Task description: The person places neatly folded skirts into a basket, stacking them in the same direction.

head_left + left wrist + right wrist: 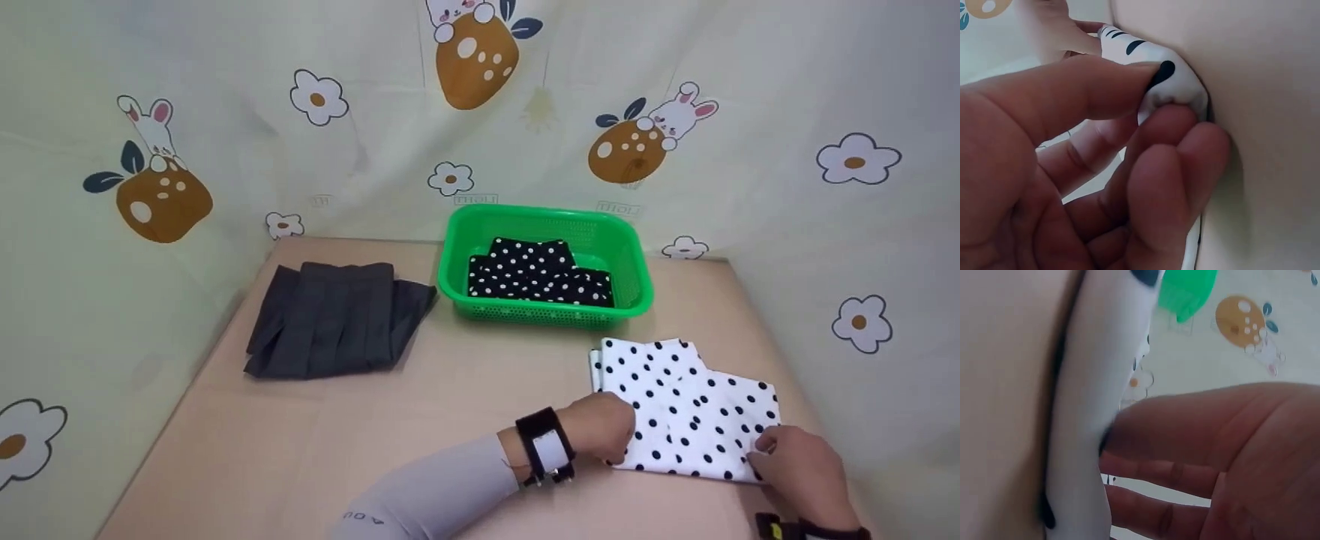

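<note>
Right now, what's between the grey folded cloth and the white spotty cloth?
In the head view, bare tabletop stretches from the grey cloth to the white spotty cloth, whose near left corner the left hand pinches.

From the head, the left hand (601,427) hides part of the white spotted cloth (690,412). The bottom edge chops off the grey sleeve (442,487) and the right wristband (814,531). The front of the green basket (544,310) hides the bottom of the black spotted cloth (529,271). From the right wrist, the white spotted cloth covers the ends of two right fingers (1151,513), and the thumb (1168,427) looks blurry.
</note>
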`<move>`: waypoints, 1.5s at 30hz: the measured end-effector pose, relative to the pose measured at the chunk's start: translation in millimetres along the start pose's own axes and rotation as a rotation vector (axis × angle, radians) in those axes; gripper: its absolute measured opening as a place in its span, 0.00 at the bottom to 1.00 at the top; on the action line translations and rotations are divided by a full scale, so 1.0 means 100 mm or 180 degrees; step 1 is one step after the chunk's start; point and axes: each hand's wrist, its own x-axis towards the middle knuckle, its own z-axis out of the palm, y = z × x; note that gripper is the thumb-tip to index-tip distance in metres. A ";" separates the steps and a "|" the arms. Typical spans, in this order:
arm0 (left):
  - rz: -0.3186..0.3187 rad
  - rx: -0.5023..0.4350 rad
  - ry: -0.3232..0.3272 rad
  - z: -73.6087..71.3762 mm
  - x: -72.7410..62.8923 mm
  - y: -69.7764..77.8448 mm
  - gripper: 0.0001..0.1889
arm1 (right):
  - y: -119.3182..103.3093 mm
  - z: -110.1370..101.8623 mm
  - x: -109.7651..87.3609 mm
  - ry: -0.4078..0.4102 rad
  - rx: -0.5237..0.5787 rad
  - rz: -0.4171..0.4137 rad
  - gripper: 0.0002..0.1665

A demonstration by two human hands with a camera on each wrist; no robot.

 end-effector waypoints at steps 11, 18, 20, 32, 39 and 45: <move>-0.0127 -0.0427 0.0141 0.03 -0.72 -0.65 0.14 | -0.66 0.30 -0.20 0.0270 -0.0215 -0.0993 0.08; -0.0456 -0.0629 0.0283 0.06 -1.13 -1.06 0.13 | -1.20 0.50 -0.24 0.0383 -0.0435 -0.1461 0.09; -0.0464 -0.0721 0.0381 0.07 -1.26 -1.17 0.12 | -1.33 0.55 -0.23 0.0447 -0.0444 -0.1626 0.12; -0.0856 -0.1396 0.0602 0.14 -1.68 -1.41 0.12 | -1.66 0.64 -0.16 0.0443 -0.0098 -0.1828 0.19; -0.0868 -0.1337 0.0596 0.14 -1.72 -1.41 0.13 | -1.64 0.65 -0.15 0.0363 -0.0001 -0.1842 0.17; -0.0634 -0.1513 0.0526 0.00 -1.79 -1.52 0.06 | -1.56 0.53 -0.11 0.0390 0.0471 -0.1674 0.06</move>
